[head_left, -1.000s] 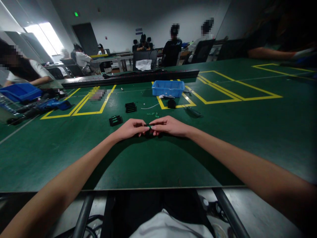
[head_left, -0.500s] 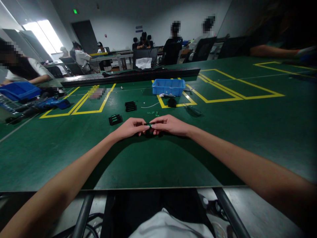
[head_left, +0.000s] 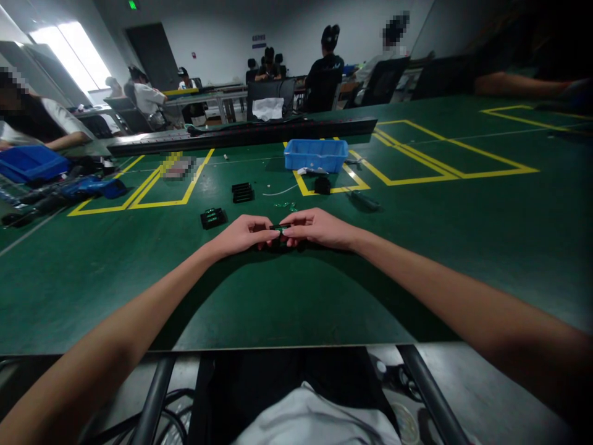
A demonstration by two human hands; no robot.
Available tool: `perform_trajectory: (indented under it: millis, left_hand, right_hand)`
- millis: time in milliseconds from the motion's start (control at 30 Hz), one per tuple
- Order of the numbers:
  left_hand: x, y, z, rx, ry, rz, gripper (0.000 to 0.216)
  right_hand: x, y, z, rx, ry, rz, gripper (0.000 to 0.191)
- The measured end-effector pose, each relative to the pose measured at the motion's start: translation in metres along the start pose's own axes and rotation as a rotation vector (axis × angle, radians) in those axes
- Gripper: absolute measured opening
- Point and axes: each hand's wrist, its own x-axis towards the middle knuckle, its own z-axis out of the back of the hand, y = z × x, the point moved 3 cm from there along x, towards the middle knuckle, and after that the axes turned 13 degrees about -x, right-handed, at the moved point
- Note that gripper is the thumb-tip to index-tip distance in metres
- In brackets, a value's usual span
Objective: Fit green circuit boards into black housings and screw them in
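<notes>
black part [head_left: 279,231] | long axis left-right | pinched between both hands (ends hidden)

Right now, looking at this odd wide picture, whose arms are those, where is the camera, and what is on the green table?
No machine here: a person wears a camera on the head, looking down along their own bare arms. The left hand and right hand meet fingertip to fingertip, pinching a small black part with green bits just above the green matted table. Beyond them lie two ribbed black plastic blocks, a few loose green pieces, a thin white wire and a blue plastic bin among yellow taped lines. Other people sit at tables further back.
</notes>
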Motion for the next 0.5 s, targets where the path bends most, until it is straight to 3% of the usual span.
perform_trajectory:
  millis: [500]
  left_hand:
    - [0.0000, 0.0001, -0.0006, 0.008, -0.008, -0.018, 0.038]
  right_hand:
    - [0.0004, -0.0016, -0.0003, 0.035, -0.007, 0.011, 0.038]
